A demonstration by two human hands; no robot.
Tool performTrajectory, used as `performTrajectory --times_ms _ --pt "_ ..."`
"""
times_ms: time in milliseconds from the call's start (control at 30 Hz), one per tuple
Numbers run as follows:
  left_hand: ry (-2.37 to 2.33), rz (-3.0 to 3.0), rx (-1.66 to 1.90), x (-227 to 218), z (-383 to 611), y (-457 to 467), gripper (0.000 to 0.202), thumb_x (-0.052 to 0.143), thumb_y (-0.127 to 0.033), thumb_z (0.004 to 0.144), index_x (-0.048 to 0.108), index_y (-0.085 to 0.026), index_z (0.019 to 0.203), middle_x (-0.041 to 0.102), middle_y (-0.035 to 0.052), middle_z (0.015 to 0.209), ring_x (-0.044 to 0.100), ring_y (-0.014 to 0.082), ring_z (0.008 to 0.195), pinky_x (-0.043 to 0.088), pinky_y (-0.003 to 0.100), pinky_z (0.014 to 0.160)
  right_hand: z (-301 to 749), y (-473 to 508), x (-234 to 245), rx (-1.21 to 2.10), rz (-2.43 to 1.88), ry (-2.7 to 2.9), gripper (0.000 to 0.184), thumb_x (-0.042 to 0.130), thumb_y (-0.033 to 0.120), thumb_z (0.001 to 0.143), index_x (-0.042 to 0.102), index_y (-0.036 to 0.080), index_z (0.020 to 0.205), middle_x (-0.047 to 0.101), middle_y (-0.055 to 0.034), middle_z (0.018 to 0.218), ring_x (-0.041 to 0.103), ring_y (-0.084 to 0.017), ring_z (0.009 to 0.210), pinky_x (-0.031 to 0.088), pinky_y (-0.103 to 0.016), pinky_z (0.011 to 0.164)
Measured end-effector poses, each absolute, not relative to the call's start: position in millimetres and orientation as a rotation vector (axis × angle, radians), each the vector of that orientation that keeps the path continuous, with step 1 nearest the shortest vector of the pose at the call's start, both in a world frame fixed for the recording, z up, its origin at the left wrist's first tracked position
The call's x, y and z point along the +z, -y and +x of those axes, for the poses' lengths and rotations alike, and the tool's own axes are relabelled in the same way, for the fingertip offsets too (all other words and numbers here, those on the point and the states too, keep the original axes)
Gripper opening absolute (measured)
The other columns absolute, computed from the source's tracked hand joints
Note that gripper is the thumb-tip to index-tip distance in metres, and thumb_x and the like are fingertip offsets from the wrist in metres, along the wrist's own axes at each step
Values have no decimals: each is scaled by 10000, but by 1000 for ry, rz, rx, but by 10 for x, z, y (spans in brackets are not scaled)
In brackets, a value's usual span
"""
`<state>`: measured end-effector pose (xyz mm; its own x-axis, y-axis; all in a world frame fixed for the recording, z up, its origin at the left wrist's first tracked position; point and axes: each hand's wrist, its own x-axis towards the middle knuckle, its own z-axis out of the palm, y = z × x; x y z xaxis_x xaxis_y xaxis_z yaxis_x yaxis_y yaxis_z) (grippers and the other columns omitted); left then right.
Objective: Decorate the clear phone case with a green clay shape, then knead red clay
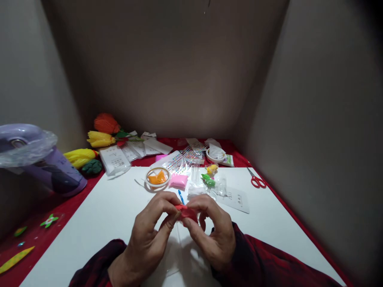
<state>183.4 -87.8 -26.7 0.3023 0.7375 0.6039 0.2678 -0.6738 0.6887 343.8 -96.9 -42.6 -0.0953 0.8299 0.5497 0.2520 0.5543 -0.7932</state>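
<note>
Both hands meet over the white board, pinching a small red clay packet [188, 214] between thumbs and fingers. My left hand [152, 235] grips its left end and my right hand [213, 231] its right side; the fingers cover much of it. Just beyond the fingertips lies a blue pen-like tool [181, 197], partly hidden. Farther back are a pink clay packet [178, 181] and an orange packet [158, 177] inside a round white ring [146, 175]. Green clay [208, 180] and yellow clay [212, 169] in clear wrapping sit to the right.
Red-handled scissors [257, 181] lie at the board's right edge. A purple bucket [60, 171] stands at left near artificial flowers [107, 123]. White packets [115, 160], a gem sticker sheet [187, 155] and another ring [216, 160] line the back. Walls rise behind and at both sides.
</note>
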Motion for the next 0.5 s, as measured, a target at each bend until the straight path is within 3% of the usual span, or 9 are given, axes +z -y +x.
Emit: performTrajectory --times_ms 100,267,500 --pt "-871 2164 1351 -260 1837 878 212 483 5 847 528 -200 873 590 36 926 591 150 870 509 277 731 3461 957 -434 596 -878 1667 127 581 141 815 597 203 925 605 -60 919 566 -154 733 423 -239 505" --pt "-815 2220 1352 -237 1831 892 254 474 32 834 543 -202 904 621 33 908 615 140 857 517 249 719 3506 967 -482 566 -868 1729 177 576 96 796 589 223 919 578 -59 1047 577 -143 731 440 -253 542" --pt "-835 2065 1330 -279 1807 901 202 508 -48 859 567 -218 951 612 45 998 599 175 976 507 285 812 3490 984 -419 402 -794 1744 152 526 58 828 589 196 811 599 -47 904 597 -149 768 486 -271 651"
